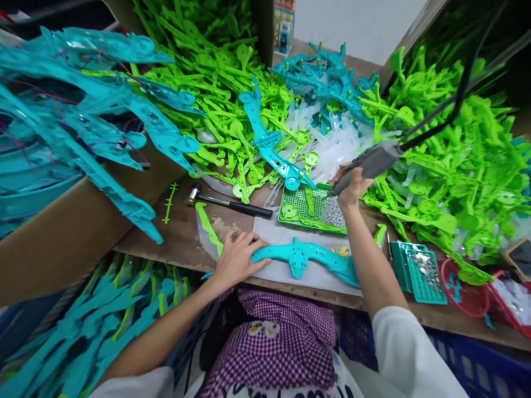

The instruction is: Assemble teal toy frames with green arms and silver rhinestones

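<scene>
A blue bow-shaped plastic piece [297, 258] lies across the white sheet [265, 281] at the table's front edge. My left hand [241, 255] rests on its left end, fingers closed round it. In my right hand [352, 187] is a grey corded power screwdriver, its tip down at the green tray [286, 220]. Small silver screws [333, 212] fill the tray's right part, with green pieces lying in it. The right forearm hides the blue piece's right end. Green curved tips [208, 225] show beyond both its ends.
A black-handled hammer [232, 204] lies behind my left hand. Heaps of green parts [456, 160] stand left and right. Blue pieces [103, 105] jut in at the left. Teal trays [425, 276] and a red bowl [464, 309] sit at the right.
</scene>
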Action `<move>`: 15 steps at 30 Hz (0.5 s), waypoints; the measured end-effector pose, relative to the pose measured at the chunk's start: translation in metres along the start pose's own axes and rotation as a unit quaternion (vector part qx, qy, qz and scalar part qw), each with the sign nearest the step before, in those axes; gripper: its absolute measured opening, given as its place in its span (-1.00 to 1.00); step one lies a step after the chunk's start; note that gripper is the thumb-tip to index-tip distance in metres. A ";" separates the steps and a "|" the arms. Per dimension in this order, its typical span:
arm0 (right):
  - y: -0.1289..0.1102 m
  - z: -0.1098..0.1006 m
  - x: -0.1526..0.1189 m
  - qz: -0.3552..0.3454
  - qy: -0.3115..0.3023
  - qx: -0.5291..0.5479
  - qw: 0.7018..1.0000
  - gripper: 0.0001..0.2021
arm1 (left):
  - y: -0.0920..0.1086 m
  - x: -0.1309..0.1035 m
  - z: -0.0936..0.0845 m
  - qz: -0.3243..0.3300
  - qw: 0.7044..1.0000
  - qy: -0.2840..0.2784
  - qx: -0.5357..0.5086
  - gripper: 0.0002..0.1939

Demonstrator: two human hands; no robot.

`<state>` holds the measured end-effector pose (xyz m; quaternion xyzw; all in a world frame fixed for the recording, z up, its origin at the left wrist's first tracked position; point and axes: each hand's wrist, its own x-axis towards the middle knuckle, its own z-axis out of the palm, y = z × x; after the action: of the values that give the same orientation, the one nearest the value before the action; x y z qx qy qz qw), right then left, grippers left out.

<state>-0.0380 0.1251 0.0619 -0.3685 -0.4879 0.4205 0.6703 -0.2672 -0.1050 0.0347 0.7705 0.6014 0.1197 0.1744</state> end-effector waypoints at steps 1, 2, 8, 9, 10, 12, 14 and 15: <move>0.002 0.001 0.001 -0.003 -0.001 0.006 1.000 -0.55 | 0.000 0.000 0.000 -0.001 1.000 0.001 0.001 -0.67; 0.004 0.002 0.001 -0.004 -0.004 0.006 1.000 -0.55 | 0.000 0.000 0.000 -0.003 1.000 0.002 0.002 -0.67; 0.014 -0.001 0.004 -0.001 0.002 -0.009 1.000 -0.56 | 0.002 0.001 -0.001 -0.008 1.000 -0.003 0.003 -0.66; 0.016 -0.002 0.005 -0.004 0.003 -0.007 1.000 -0.57 | 0.002 0.001 -0.001 -0.009 1.000 -0.004 0.005 -0.66; 0.018 -0.002 0.005 -0.009 0.003 -0.006 1.000 -0.57 | 0.003 0.001 -0.002 -0.009 1.000 -0.005 0.007 -0.66; 0.021 -0.003 0.006 -0.017 0.003 -0.011 1.000 -0.56 | 0.003 0.002 -0.002 -0.009 1.000 -0.008 0.008 -0.67; 0.022 -0.003 0.006 -0.018 -0.001 -0.029 0.999 -0.55 | 0.003 0.002 -0.003 -0.010 1.000 -0.008 0.005 -0.68; 0.022 -0.003 0.006 -0.016 -0.003 -0.040 0.999 -0.54 | 0.003 0.002 -0.002 -0.011 1.000 -0.007 0.003 -0.68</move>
<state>-0.0384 0.1385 0.0431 -0.3860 -0.5124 0.3903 0.6604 -0.2648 -0.1036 0.0380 0.7653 0.6088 0.1103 0.1774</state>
